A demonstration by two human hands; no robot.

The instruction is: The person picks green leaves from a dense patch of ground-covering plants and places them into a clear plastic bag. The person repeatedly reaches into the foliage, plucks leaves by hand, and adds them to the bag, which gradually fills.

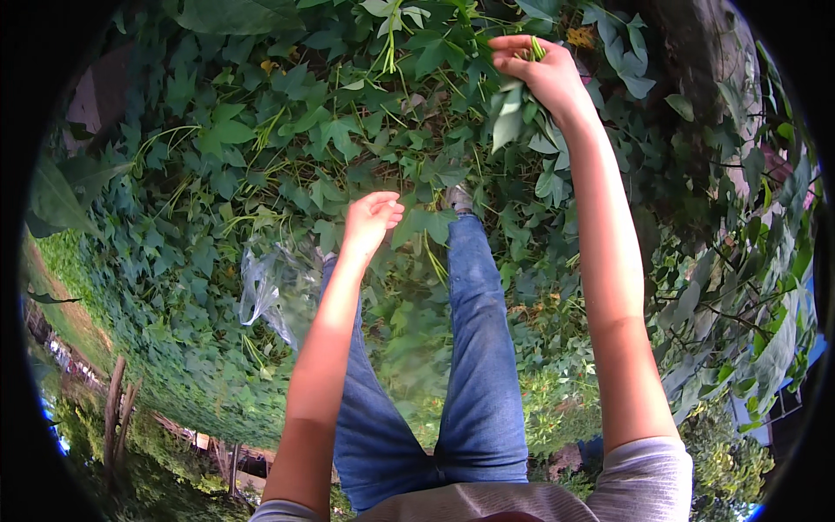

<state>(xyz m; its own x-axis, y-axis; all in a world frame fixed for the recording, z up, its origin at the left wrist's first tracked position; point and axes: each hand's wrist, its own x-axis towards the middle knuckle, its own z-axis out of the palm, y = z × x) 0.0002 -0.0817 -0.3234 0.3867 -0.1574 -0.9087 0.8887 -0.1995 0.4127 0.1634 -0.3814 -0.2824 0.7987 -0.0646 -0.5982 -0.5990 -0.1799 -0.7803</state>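
At the upper right, my right hand (541, 76) is closed round a small bunch of leafy green stems (510, 117). Cut-looking stem ends stick up past the thumb, and the leaves hang below the palm. The fingertips reach the green vines (444, 52) beyond. My left hand (372, 224) is lower and nearer the middle, above the left knee, with its fingers curled in; nothing shows in them. A broad leaf (428, 223) lies just to its right, and I cannot tell whether they touch.
A clear plastic bag (271, 287) rests on the vines left of my left leg. My shoe (459, 198) is partly sunk in leaves. A leafy bush (739, 322) and a pale trunk-like shape (731, 78) stand at the right. Wooden posts (115, 404) rise at the lower left.
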